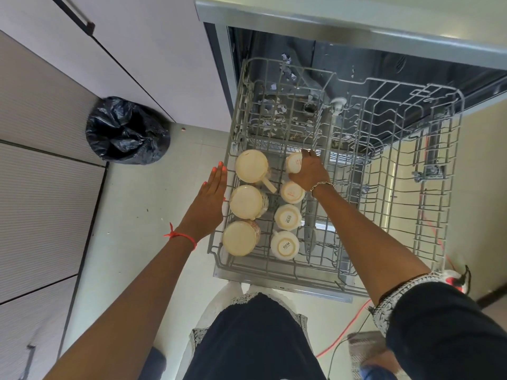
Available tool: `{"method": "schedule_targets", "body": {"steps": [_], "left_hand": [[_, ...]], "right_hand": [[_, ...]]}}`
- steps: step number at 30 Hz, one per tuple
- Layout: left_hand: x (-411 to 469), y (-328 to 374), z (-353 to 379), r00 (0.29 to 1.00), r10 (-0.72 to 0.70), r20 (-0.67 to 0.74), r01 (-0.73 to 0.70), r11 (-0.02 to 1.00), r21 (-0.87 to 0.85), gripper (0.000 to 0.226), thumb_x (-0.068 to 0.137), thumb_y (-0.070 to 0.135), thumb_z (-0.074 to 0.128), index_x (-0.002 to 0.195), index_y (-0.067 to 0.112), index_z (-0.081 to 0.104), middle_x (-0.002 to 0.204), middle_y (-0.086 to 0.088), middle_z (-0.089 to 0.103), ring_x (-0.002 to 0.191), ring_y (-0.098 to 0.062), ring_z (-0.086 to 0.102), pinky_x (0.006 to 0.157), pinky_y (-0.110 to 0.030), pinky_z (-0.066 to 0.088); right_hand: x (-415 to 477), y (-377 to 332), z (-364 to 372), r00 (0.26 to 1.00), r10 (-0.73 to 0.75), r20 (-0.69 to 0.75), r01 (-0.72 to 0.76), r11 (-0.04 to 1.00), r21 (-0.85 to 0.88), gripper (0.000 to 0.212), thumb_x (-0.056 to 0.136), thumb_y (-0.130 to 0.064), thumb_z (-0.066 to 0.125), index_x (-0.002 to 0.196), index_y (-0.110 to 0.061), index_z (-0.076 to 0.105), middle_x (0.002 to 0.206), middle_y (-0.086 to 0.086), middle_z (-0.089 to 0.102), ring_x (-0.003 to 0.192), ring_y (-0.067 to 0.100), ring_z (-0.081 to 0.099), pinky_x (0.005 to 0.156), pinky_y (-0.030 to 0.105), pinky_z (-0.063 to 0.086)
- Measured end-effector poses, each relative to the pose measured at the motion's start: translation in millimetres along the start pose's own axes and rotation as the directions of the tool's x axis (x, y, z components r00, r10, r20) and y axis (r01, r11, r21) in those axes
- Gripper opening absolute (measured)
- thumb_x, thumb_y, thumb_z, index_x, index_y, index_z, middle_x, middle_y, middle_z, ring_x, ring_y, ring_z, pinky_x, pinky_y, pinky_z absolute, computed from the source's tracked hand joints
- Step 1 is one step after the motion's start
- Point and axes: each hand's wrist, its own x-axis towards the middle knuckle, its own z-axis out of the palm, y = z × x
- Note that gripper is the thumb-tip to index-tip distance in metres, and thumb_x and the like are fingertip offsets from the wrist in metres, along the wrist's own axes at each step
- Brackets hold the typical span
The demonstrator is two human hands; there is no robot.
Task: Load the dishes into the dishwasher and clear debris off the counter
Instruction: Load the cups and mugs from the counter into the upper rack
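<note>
A grey wire dishwasher rack (428,204) is pulled out from the open dishwasher (356,58). On its left side stand several cream mugs and cups upside down: three larger mugs (247,202) in the outer column and small cups (288,217) in the inner one. My right hand (308,171) grips the farthest small cup (293,162), tilted on the rack. My left hand (209,198) hovers flat, fingers straight, just outside the rack's left edge beside the mugs; whether it touches the rack I cannot tell.
A bin lined with a black bag (126,130) stands on the floor to the left by the cabinets (41,187). Paper scraps (277,111) lie on the dishwasher floor under the rack. An orange cable (348,327) crosses the floor at right.
</note>
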Motion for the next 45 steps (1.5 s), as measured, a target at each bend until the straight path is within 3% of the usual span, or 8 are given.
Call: {"method": "schedule_targets", "body": {"steps": [3,13,17,23,28,38,41,45], "left_hand": [[0.1,1.1,0.2,1.0,-0.007,-0.01,0.006,1.0,-0.006,0.081,0.087,-0.012,0.042,0.145,0.006,-0.011,0.146,0.001,-0.024,0.135,-0.012,-0.021,0.113,-0.03,0.0],[-1.0,3.6,-2.4,0.999,-0.032,-0.001,0.032,0.999,0.01,0.078,0.089,-0.01,0.04,0.146,0.006,-0.01,0.155,-0.007,-0.016,0.136,-0.012,-0.018,0.114,-0.033,0.002],[-0.6,5.4,-2.7,0.999,-0.048,0.0,0.048,0.999,0.005,0.079,0.088,-0.011,0.04,0.146,0.007,-0.012,0.156,-0.008,-0.015,0.141,-0.016,-0.014,0.115,-0.035,0.002],[-0.6,7.7,-3.0,0.998,-0.062,-0.001,0.062,0.998,0.017,0.081,0.087,-0.012,0.039,0.146,0.008,-0.013,0.156,-0.008,-0.016,0.144,-0.022,-0.011,0.116,-0.037,0.003],[-0.7,9.1,-3.6,0.998,-0.061,-0.004,0.061,0.998,0.019,0.082,0.087,-0.012,0.04,0.146,0.008,-0.012,0.156,-0.007,-0.016,0.144,-0.021,-0.011,0.116,-0.038,0.004],[-1.0,9.0,-3.1,0.998,-0.057,-0.017,0.057,0.998,0.008,0.081,0.087,-0.013,0.038,0.146,0.009,-0.012,0.152,-0.003,-0.02,0.14,-0.015,-0.016,0.115,-0.038,0.003],[-1.0,8.7,-2.8,0.998,-0.053,-0.024,0.053,0.998,0.017,0.081,0.087,-0.013,0.039,0.146,0.009,-0.012,0.147,0.001,-0.024,0.136,-0.011,-0.019,0.115,-0.038,0.004],[-1.4,10.8,-3.8,0.998,-0.067,-0.015,0.068,0.997,0.03,0.081,0.085,-0.014,0.039,0.147,0.007,-0.01,0.156,-0.008,-0.015,0.144,-0.021,-0.011,0.115,-0.039,0.005]], "right_hand": [[0.1,1.7,-1.1,1.0,0.008,0.001,-0.008,0.999,0.043,0.079,0.083,-0.024,0.065,0.145,-0.007,0.02,0.144,0.019,0.031,0.132,0.035,0.03,0.104,0.044,0.036],[0.3,0.4,-4.8,1.0,0.0,-0.014,0.0,1.0,0.027,0.07,0.077,-0.017,0.071,0.134,-0.004,0.033,0.134,0.019,0.039,0.125,0.034,0.038,0.099,0.043,0.042],[-2.7,-0.1,-5.3,1.0,0.013,-0.027,-0.013,1.0,0.008,0.073,0.073,-0.022,0.075,0.129,0.001,0.035,0.129,0.02,0.042,0.121,0.033,0.041,0.094,0.042,0.045],[-1.2,2.2,-8.0,0.998,0.063,0.028,-0.063,0.998,0.031,0.082,0.075,-0.029,0.075,0.135,0.001,0.029,0.136,0.02,0.036,0.126,0.033,0.038,0.099,0.042,0.043],[-2.2,4.2,-4.0,0.998,0.058,-0.016,-0.057,0.998,0.041,0.074,0.076,-0.026,0.073,0.132,0.002,0.035,0.135,0.021,0.038,0.123,0.034,0.043,0.099,0.041,0.043],[-0.7,-1.9,5.0,0.996,0.032,-0.081,-0.037,0.998,-0.055,0.064,0.082,-0.024,0.066,0.131,0.004,0.035,0.139,0.021,0.031,0.129,0.036,0.031,0.104,0.042,0.036],[0.9,-0.3,6.9,0.998,0.035,-0.057,-0.037,0.999,-0.035,0.072,0.082,-0.023,0.067,0.138,0.0,0.027,0.145,0.019,0.023,0.134,0.036,0.026,0.107,0.042,0.033],[4.8,1.7,6.5,0.999,0.043,-0.012,-0.042,0.998,0.046,0.088,0.076,-0.024,0.074,0.142,-0.003,0.021,0.148,0.019,0.016,0.135,0.037,0.025,0.108,0.043,0.033]]}}
